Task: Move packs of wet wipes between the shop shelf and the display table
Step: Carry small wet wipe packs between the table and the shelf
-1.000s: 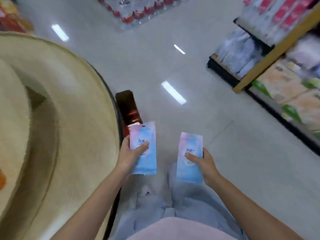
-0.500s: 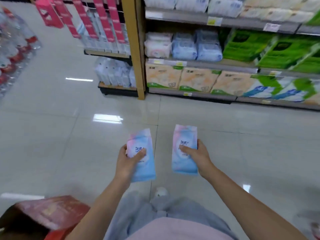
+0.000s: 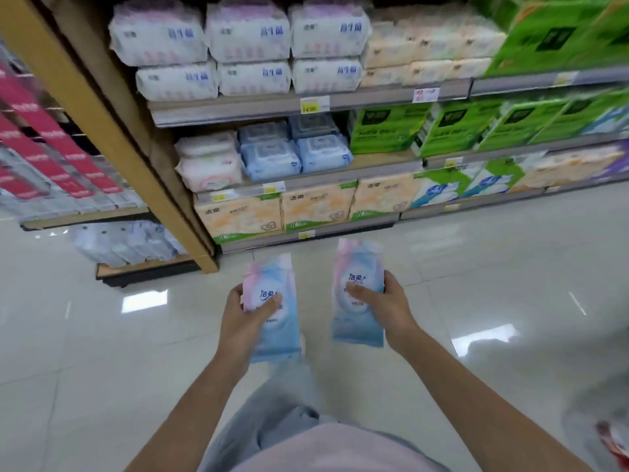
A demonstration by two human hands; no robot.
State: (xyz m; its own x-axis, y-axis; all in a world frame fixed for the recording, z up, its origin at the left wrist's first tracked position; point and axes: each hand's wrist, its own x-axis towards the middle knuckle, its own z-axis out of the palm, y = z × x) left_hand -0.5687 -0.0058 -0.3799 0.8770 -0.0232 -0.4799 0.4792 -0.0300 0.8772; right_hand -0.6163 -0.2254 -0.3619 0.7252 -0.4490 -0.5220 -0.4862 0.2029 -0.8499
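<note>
Shop aisle. Floor [image 3: 102, 352] was glossy pale tile with thin grout lines, and bright rectangular light reflections [image 3: 144, 300] showed on it. Shop shelf [image 3: 238, 112] ran across the back, grey edges with yellow price tags [image 3: 315, 104], framed at left by a slanting tan wooden upright [image 3: 112, 131]. Top tier held white wrapped packs [image 3: 248, 32], with beige ones beside them. Middle tier had a pink-white pack, blue lidded packs [image 3: 296, 155] and green boxes [image 3: 384, 131] to the right. Bottom tier had orange-and-white tissue packs [image 3: 316, 206], then blue-green ones. Left of the upright, an end rack [image 3: 41, 137] carried pink-labelled strips, blurred. Below it a low wooden board [image 3: 146, 265] held clear-wrapped bundles.
</note>
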